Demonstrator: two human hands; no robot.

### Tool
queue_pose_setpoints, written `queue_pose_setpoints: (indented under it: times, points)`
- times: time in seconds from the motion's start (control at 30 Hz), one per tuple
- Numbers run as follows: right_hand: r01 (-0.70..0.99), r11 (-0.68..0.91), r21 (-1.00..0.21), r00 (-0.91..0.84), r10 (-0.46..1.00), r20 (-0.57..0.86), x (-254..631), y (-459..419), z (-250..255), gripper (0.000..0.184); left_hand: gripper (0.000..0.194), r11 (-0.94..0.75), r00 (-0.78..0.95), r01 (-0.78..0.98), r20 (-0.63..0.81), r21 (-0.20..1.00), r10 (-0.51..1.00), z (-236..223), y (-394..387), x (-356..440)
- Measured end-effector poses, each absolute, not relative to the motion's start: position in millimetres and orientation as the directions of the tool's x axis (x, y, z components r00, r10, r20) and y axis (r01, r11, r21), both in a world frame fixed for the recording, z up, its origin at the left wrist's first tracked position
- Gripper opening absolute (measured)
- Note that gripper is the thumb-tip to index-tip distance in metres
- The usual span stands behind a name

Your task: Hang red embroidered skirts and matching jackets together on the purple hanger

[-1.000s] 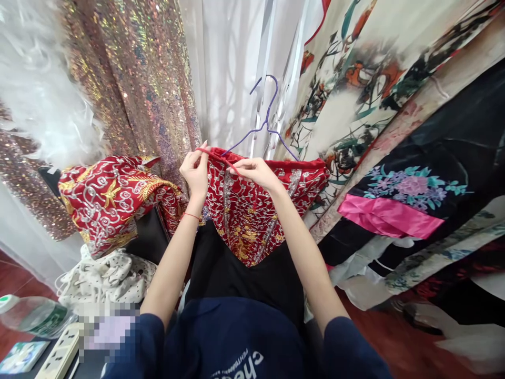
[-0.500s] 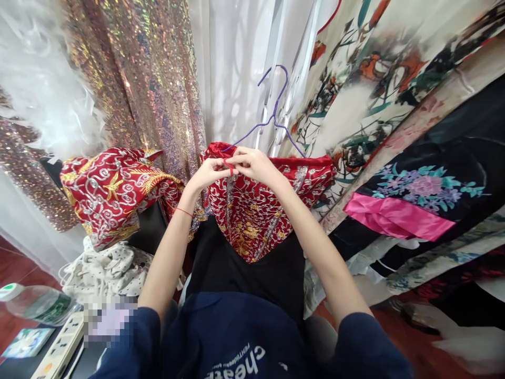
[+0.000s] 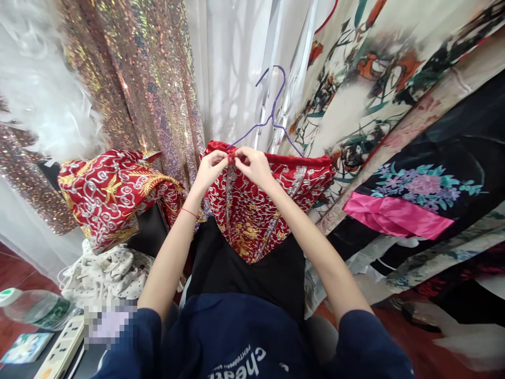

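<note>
A red garment with silver and gold embroidery lies over my lap, its lower edge coming to a point on black cloth. A purple wire hanger stands at its top edge, hook upward. Near the hanger's left end, a small knotted-looking red strap is pinched between my two hands. My left hand grips it from the left with thumb and forefinger, and my right hand from the right. Whether the strap goes round the hanger wire cannot be made out.
Another red embroidered piece lies to the left, above a white dotted cloth. A plastic bottle and a power strip are at lower left. Sequined fabric hangs behind; a black garment with a pink band is at right.
My fingertips have drawn slightly apart along the red strap, which now looks bunched into a small knot between them; before, a loop ran across my fingers. The garment and hanger barely shifted.
</note>
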State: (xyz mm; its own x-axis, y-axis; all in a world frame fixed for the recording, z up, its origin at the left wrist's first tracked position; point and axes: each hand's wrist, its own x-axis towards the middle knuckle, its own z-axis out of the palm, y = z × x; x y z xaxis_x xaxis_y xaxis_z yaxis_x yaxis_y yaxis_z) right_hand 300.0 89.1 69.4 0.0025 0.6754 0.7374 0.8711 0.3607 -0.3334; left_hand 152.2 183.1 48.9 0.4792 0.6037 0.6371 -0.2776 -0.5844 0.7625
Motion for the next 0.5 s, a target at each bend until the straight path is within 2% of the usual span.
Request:
queue_pose_setpoints:
  times: [0.1, 0.2, 0.5]
  points:
    - [0.881, 0.281, -0.38, 0.116, 0.651, 0.75, 305.9, 88.5, 70.6, 0.011, 0.008, -0.668, 0.394, -0.132, 0.657, 0.733, 0.643, 53.5, 192.8, 153.7]
    - [0.91, 0.186, -0.371, 0.176, 0.636, 0.751, 312.6, 83.4, 72.9, 0.01, 0.007, -0.741, 0.312, 0.071, 0.691, 0.667, 0.652, 56.2, 201.6, 149.3]
    - [0.995, 0.015, -0.103, 0.07, 0.636, 0.769, 322.6, 79.1, 86.0, 0.016, 0.009, -0.79, 0.238, 0.437, 0.791, 0.431, 0.563, 68.3, 201.5, 135.0]
